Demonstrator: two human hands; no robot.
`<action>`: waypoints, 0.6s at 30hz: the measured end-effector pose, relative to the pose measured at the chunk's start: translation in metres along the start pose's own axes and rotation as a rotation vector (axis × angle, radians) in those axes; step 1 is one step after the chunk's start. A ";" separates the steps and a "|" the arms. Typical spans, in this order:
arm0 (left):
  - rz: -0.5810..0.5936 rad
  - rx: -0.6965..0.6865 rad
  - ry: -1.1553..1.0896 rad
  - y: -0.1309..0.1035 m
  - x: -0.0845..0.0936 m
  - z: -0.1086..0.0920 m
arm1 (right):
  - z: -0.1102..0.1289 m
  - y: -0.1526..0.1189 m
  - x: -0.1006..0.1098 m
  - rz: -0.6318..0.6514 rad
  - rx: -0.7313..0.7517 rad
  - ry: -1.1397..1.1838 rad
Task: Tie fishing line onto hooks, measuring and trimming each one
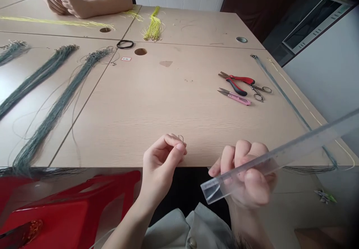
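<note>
Clear ruler (pixel 305 143), pale seamed tabletop (pixel 157 91), red stool (pixel 56 219).

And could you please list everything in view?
Tables: several joined, pale wood, ahead
Thread bundles: four, grey-green, three left, one right
Tassel bundle: one, yellow, far centre
Loose strands: several, yellow, far left
Pliers: one pair, red and black, right of centre
Snips: one pair, pink, nearer than pliers
Scissors: one pair, silver, by pliers' handles
Band: one, black, left of centre
Label: one, white, near band
Stool: at least one, red, lower left
Co-worker: one, black top, far left
Ruler: one, clear, in right hand
Loop: one, dark, in left hand
Own hands: two, bare, near table edge
</note>
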State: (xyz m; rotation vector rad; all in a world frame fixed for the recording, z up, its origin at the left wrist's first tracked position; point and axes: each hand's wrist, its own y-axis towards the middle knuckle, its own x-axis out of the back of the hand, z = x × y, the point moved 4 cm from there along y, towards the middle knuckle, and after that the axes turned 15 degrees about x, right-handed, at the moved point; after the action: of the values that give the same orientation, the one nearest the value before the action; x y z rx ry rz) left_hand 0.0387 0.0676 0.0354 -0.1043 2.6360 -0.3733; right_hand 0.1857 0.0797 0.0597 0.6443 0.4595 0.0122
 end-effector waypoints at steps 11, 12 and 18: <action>0.019 0.039 0.086 0.006 -0.006 -0.004 | -0.015 0.003 0.002 0.037 -0.124 0.022; 0.012 0.045 0.084 0.006 -0.006 -0.005 | -0.015 0.003 -0.001 0.052 -0.112 0.017; -0.021 0.080 0.086 0.004 -0.006 -0.006 | 0.003 0.006 -0.015 -0.075 0.004 -0.121</action>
State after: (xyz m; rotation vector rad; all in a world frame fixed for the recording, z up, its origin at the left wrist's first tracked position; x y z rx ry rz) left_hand 0.0416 0.0738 0.0419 -0.0919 2.7019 -0.5001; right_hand 0.1744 0.0806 0.0713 0.6271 0.3670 -0.0985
